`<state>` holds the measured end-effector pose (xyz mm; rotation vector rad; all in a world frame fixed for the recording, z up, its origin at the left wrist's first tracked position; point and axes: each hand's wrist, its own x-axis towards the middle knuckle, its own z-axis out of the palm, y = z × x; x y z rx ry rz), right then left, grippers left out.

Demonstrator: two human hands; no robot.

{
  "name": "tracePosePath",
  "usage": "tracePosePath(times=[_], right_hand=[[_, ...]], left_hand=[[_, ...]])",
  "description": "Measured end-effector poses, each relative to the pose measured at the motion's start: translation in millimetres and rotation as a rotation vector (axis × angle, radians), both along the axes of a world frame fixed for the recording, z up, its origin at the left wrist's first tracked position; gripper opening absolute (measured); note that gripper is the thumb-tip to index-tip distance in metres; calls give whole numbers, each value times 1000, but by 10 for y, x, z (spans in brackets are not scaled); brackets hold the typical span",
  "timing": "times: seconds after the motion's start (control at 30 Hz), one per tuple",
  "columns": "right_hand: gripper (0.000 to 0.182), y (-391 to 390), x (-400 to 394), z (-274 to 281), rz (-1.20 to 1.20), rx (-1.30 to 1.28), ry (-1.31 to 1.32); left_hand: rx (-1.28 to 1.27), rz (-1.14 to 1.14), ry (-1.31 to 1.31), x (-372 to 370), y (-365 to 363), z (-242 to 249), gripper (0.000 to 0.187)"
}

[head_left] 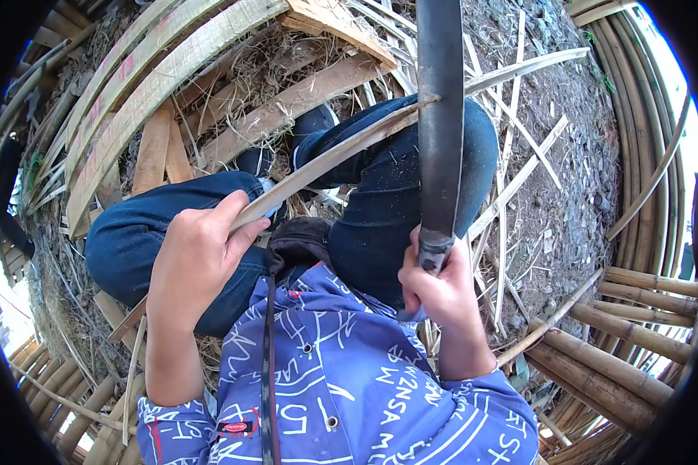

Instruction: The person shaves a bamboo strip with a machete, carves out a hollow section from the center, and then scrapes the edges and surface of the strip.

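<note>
The left hand (198,260) clamps a bamboo strip (349,147) while the right hand (438,291) grips a knife (440,116) splitting it, so the cut seemingly needs steady downward pressure next.

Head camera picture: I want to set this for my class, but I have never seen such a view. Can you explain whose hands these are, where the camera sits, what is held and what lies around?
The camera is worn on a person's head and looks down at their own body, so you see their blue printed shirt and jeans. No machine is involved. The left hand grips a long bamboo strip. The right hand holds the handle of a long dark blade, which meets the strip. On the earth ground lie bamboo slivers and wooden planks; bamboo poles are stacked to the right.
</note>
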<state>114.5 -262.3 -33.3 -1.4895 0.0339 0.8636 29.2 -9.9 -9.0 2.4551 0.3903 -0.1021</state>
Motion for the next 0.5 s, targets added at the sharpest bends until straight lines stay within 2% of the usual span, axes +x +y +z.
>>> tracePosePath(times=[0.03, 0.1, 0.13, 0.23, 0.3, 0.37, 0.5], right_hand=[[18, 3, -3, -23, 3, 1, 0], [20, -5, -3, -82, 21, -258, -259], [23, -10, -2, -75, 38, -317, -300], [22, 8, 3, -65, 91, -340, -430], [28, -2, -7, 6, 224, -224, -267], [32, 47, -94, -19, 185, -122, -104], [30, -25, -19, 14, 2, 47, -50]], left_hand=[[-6, -8, -2, 12, 1, 5, 25], [-11, -14, -5, 14, 6, 14, 25], [-10, -20, -4, 18, 8, 17, 25], [-7, -27, -25, 18, 13, -27, 25], [0, -20, -40, -1, 14, -38, 25], [3, -10, -65, -13, 20, -29, 25], [-49, 53, 18, -113, 93, -31, 25]])
